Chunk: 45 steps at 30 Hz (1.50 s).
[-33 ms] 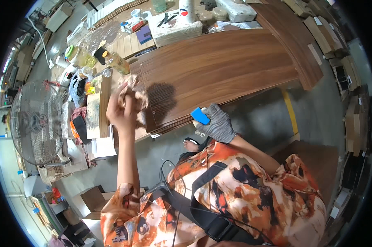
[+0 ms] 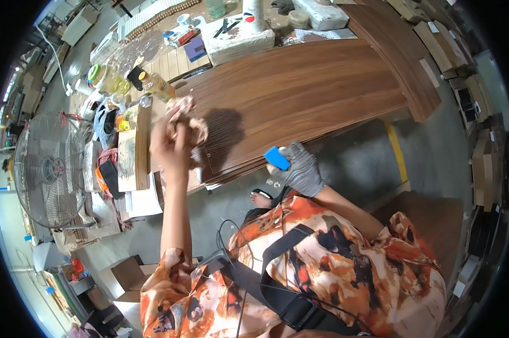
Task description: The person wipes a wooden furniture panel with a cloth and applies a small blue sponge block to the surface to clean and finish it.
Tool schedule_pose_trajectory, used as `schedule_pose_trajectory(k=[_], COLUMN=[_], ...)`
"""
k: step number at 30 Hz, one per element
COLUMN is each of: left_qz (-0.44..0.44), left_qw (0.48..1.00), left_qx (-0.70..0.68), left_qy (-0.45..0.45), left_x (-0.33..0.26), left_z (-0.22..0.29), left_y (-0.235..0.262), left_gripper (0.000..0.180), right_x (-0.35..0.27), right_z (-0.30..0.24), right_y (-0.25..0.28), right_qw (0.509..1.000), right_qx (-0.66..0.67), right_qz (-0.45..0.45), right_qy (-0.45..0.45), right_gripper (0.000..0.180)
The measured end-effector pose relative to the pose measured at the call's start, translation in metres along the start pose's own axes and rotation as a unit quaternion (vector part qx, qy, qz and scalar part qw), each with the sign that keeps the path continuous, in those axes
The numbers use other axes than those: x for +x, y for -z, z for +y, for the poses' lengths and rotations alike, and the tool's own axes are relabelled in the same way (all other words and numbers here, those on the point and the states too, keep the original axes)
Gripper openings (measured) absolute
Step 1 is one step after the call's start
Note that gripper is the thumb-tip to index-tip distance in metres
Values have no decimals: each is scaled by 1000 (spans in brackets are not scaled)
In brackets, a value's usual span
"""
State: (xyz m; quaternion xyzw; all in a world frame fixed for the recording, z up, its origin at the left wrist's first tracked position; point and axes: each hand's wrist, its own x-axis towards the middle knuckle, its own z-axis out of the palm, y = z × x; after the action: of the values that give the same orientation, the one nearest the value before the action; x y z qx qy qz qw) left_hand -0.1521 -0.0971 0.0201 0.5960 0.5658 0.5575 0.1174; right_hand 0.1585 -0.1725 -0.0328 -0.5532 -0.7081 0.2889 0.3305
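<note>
So a crumpled pinkish-beige cloth (image 2: 195, 130) was gripped in the bare left hand (image 2: 168, 142), fingers bunched around it. It was held at the left end of a stack of brown wood-grain boards (image 2: 305, 84), and a dark shadow was thrown on the top board just to its right. Whether the cloth was pressed on the wood or held a bit above it can't be told from this angle.

A grey knit glove (image 2: 308, 174) was worn on the right hand (image 2: 300, 168), which was clamped on a small blue block (image 2: 276, 158) near the near edge of the stack. The block was pinched at the left side of that hand, and it can't be told whether the boards were touched by it.

Beyond the stack, a white block (image 2: 237, 49) was seen on the cluttered worktop (image 2: 144, 46), with a white bottle (image 2: 253, 19) stood upright on its far side. A purple box (image 2: 195, 49) was parked just left of that. Further left and nearer, an orange-capped bottle (image 2: 161, 89) and a green-lidded jar (image 2: 112, 81) were lined up, and a big wire-caged fan (image 2: 49, 169) was set at the far left side of the scene.
</note>
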Motion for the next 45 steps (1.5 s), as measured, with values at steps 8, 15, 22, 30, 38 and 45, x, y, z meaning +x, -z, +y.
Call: schedule_pose_trajectory(k=[8, 15, 22, 30, 38, 45], left_qz=[-199, -214, -213, -233, -235, -233], left_qw=[944, 936, 942, 942, 944, 949], left_qx=[250, 270, 255, 237, 232, 215], left_qy=[-83, -66, -50, -42, -25, -1], left_x=[-16, -21, -19, -16, -14, -15], left_z=[-14, -12, 4, 19, 22, 30], left_y=[-123, -128, -124, -125, -132, -132], left_gripper=[46, 51, 48, 49, 47, 49], right_x=[-4, -4, -6, -6, 3, 5], right_z=[38, 72, 88, 158, 162, 218], right_y=[51, 73, 117, 183, 205, 268], right_qw=[987, 981, 983, 961, 966, 951], right_qx=[-28, -35, -54, -80, -69, -73], right_qz=[152, 190, 178, 263, 248, 297], right_qy=[35, 32, -2, -37, 25, -31], right_gripper=[42, 40, 45, 47, 44, 45])
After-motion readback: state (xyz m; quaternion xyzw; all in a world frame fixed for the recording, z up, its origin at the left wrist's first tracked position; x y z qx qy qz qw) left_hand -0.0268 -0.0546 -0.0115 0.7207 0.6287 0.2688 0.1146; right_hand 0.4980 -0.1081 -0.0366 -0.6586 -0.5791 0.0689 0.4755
